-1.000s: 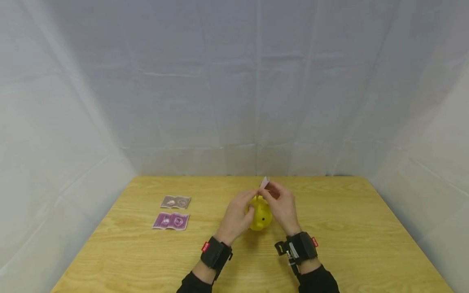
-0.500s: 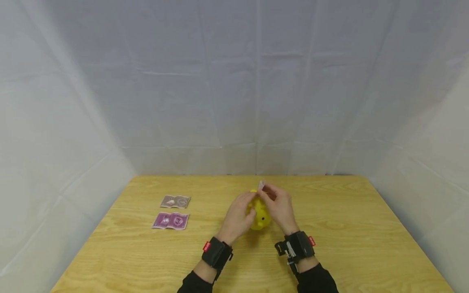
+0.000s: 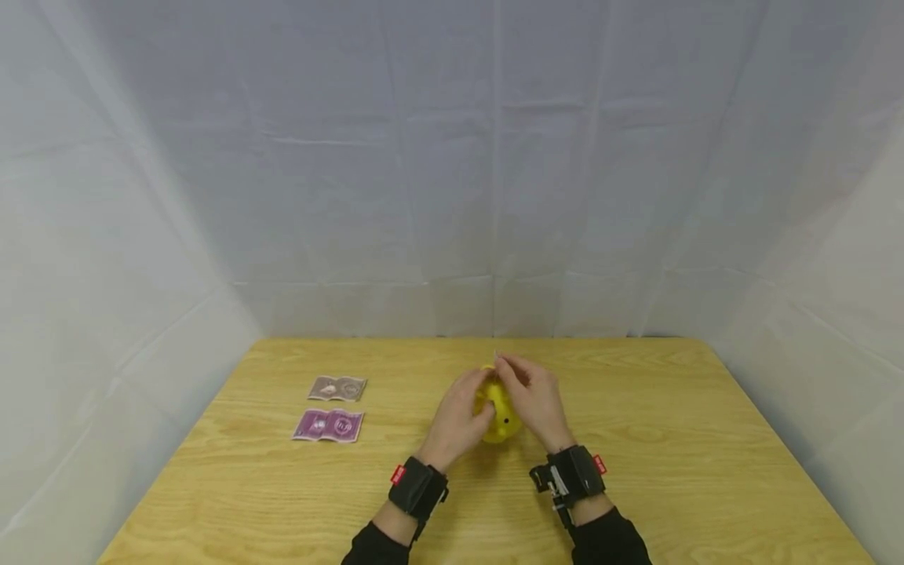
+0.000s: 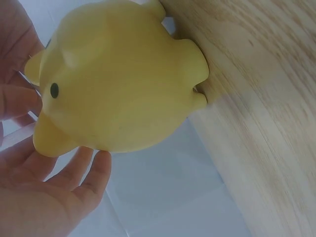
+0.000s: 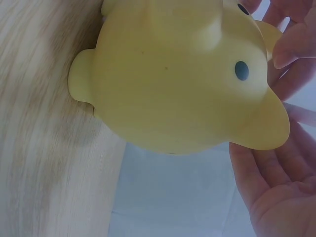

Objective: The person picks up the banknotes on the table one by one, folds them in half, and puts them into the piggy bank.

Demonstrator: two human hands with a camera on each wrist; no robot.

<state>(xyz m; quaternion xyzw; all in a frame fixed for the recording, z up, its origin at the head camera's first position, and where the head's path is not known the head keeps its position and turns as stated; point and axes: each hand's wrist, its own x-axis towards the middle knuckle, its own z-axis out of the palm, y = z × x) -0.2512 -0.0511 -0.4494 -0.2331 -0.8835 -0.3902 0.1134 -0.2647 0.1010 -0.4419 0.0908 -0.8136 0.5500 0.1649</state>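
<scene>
A yellow piggy bank (image 3: 504, 428) stands upright on the table, its face toward the viewer. My left hand (image 3: 455, 424) holds its left side, the thumb toward the front and the fingers around the side and top. In the left wrist view, fingertips of the left hand (image 4: 74, 192) touch the bank's side below an ear. Above the bank's top, my right hand (image 3: 537, 400) pinches a small folded banknote (image 3: 497, 355), of which only a pale tip shows. The right hand (image 5: 281, 182) is close behind an ear in the right wrist view. The bank's slot is hidden.
Two play banknotes lie flat on the left of the wooden table (image 3: 247, 486): a brown banknote (image 3: 337, 388) farther back and a purple banknote (image 3: 328, 425) nearer. White sheeting (image 3: 452, 196) hangs behind and at both sides.
The folded banknote has sunk lower toward the bank's top, so less of it shows. My right hand has shifted slightly left with it. The left hand has stayed almost in place.
</scene>
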